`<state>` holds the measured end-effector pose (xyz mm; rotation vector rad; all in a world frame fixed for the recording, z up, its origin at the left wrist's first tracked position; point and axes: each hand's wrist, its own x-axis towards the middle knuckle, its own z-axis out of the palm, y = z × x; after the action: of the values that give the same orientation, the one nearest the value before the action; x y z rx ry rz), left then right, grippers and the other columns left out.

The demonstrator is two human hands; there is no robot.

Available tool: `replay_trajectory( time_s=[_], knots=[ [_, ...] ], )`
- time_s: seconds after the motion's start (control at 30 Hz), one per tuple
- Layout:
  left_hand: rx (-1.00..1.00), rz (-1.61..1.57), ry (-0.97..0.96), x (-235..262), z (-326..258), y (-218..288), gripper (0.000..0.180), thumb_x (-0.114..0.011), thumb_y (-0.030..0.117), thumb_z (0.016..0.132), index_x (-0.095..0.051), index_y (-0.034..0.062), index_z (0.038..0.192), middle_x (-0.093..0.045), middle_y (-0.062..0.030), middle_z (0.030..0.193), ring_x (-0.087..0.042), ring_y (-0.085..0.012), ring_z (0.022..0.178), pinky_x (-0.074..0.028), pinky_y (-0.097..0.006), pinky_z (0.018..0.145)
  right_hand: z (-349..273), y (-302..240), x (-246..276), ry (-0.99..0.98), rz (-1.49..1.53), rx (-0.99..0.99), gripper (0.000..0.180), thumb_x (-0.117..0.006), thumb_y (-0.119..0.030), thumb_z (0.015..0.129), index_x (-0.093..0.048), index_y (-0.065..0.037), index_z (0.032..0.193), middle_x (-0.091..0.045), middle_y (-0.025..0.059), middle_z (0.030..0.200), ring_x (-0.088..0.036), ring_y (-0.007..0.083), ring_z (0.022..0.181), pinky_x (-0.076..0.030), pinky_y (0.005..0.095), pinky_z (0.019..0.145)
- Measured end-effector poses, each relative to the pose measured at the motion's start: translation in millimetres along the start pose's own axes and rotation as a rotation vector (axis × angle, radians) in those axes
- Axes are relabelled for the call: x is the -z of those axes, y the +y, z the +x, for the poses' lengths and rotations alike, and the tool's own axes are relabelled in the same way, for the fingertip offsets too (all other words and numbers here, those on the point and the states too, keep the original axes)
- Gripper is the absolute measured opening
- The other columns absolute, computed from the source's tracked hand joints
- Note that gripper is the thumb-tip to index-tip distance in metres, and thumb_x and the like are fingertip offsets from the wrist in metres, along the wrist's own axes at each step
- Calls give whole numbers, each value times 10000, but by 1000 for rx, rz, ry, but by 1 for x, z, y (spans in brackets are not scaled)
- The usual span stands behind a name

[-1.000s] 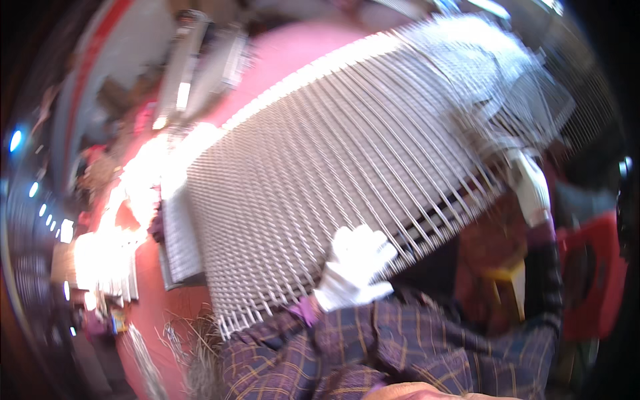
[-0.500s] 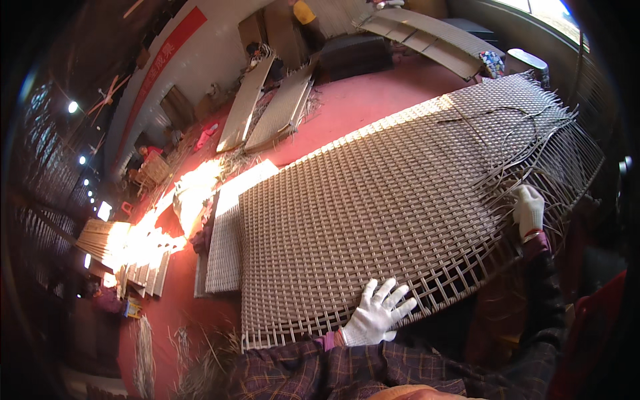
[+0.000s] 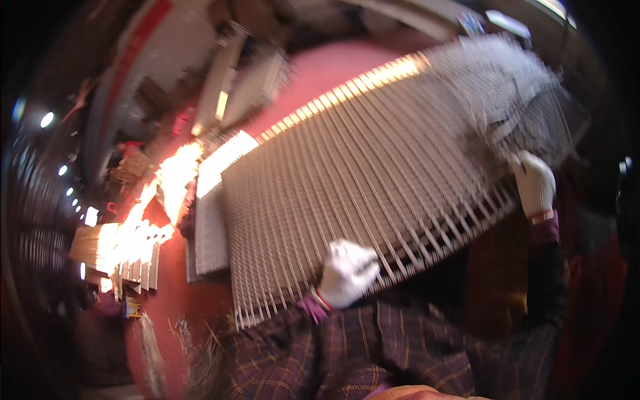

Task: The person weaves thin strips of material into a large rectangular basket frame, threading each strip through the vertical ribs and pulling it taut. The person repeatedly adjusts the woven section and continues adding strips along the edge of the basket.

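A large greyish-brown wicker panel (image 3: 347,167) lies tilted across the middle, tightly woven over most of its face, with an open lattice along its near edge. My left hand (image 3: 347,273), in a white knit glove, is over that near edge; its fingers look curled but are smeared by motion. My right hand (image 3: 535,183), also gloved, is at the panel's right part, fingertips bent together among loose wicker strands (image 3: 510,137). Blur hides exactly how many strands it grips.
Another woven panel (image 3: 212,233) stands just left of mine. Further back, long panels (image 3: 257,87) lie on the red floor (image 3: 320,73). Glaring sunlight falls on slatted pieces (image 3: 137,273) at the left. Loose straw-like strands (image 3: 152,353) lie at the lower left.
The whole view has shifted and blurred. My left hand has gone from spread flat on the near edge to a more curled shape, moved up and left. The right hand stays by the loose strands.
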<state>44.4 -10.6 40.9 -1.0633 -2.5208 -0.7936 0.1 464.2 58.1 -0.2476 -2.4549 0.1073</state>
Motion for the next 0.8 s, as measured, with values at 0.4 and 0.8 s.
replay_trajectory(
  time_s=[0.4, 0.8],
  knots=[
    [85, -18, -214, -13, 14, -4, 170, -840, 149, 878, -716, 64, 798, -672, -95, 720, -673, -264, 621, -528, -381, 602, -83, -122, -22, -323, 483, 557, 167, -732, -172, 973, -754, -79, 1110, -733, 93, 959, -735, 327, 912, -597, 444, 801],
    [127, -91, -189, -12, 7, -11, 157, -763, 264, 916, -786, 114, 958, -769, -102, 915, -756, -325, 824, -619, -444, 735, -78, -127, -27, -400, 441, 618, 102, -701, -67, 935, -705, -54, 1036, -641, 155, 919, -651, 385, 923, -526, 502, 819]
  ],
)
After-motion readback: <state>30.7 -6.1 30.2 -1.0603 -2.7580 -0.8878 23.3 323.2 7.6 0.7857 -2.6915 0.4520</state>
